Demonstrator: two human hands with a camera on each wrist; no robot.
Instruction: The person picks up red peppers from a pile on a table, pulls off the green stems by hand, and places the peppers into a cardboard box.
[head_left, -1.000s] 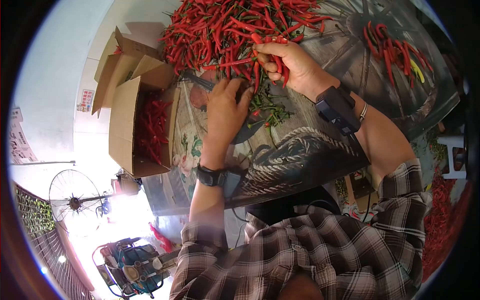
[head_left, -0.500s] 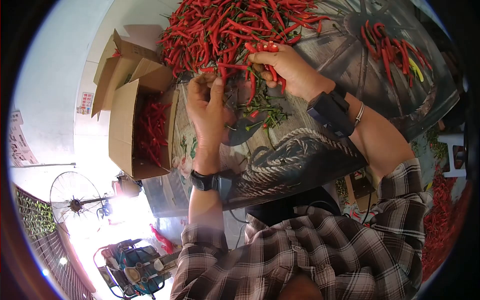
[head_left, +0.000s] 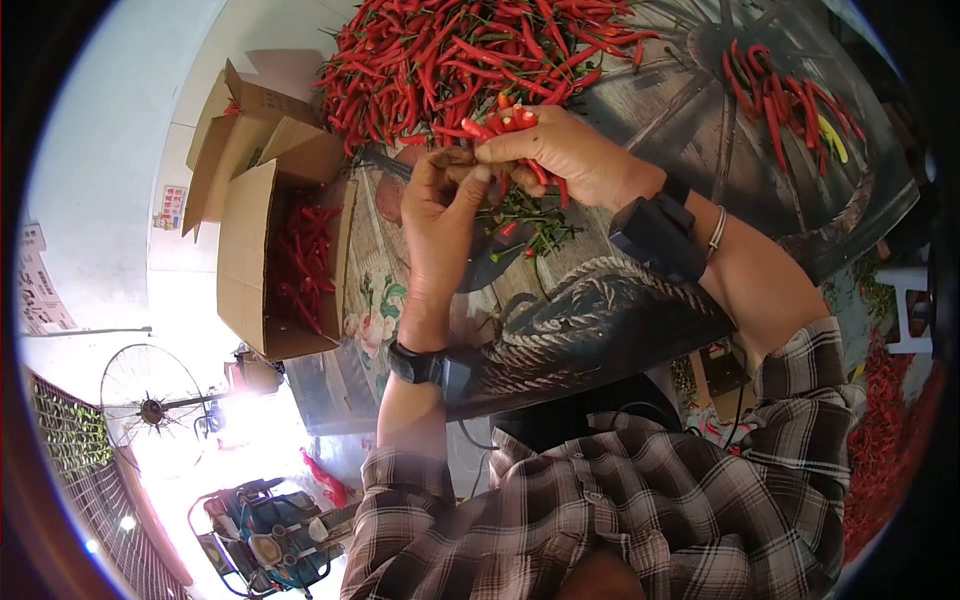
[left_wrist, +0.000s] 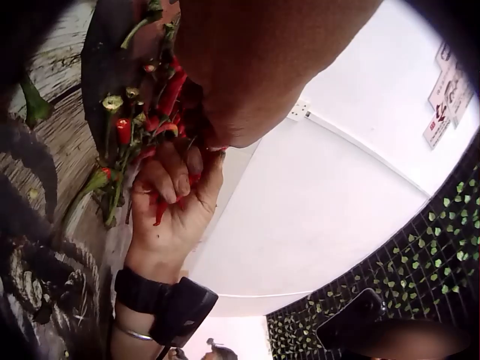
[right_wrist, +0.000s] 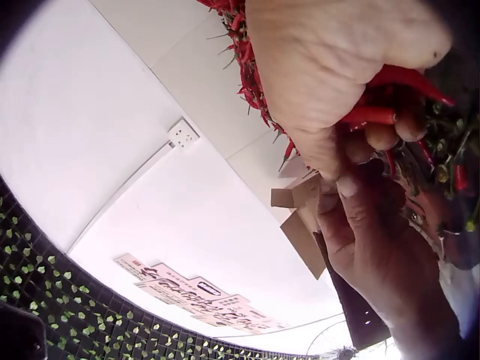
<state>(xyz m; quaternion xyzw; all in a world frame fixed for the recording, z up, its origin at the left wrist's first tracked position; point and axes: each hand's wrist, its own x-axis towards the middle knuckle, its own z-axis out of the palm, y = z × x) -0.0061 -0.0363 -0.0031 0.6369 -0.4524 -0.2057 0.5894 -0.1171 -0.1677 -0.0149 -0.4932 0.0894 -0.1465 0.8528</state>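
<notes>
My right hand (head_left: 535,140) grips a bunch of red chilies (head_left: 503,120) just in front of the big chili pile (head_left: 460,50). My left hand (head_left: 452,165) has come up against the bunch, and its thumb and fingertips pinch at the end of one chili. In the right wrist view the right hand (right_wrist: 330,67) closes round the red chilies (right_wrist: 390,112), with the left hand (right_wrist: 375,240) just below it. The left wrist view shows the right hand (left_wrist: 176,199) holding chilies over the green stems (left_wrist: 112,150).
Plucked green stems (head_left: 530,220) lie on the printed tablecloth (head_left: 600,300) under the hands. An open cardboard box (head_left: 245,250) with red chilies inside stands at the table's left edge. A smaller heap of chilies (head_left: 790,95) lies at the right. A fan (head_left: 150,405) stands on the floor.
My left hand left the stems on the table, reached to the pile's edge, then came to the bunch. My right hand shifted slightly left with its bunch.
</notes>
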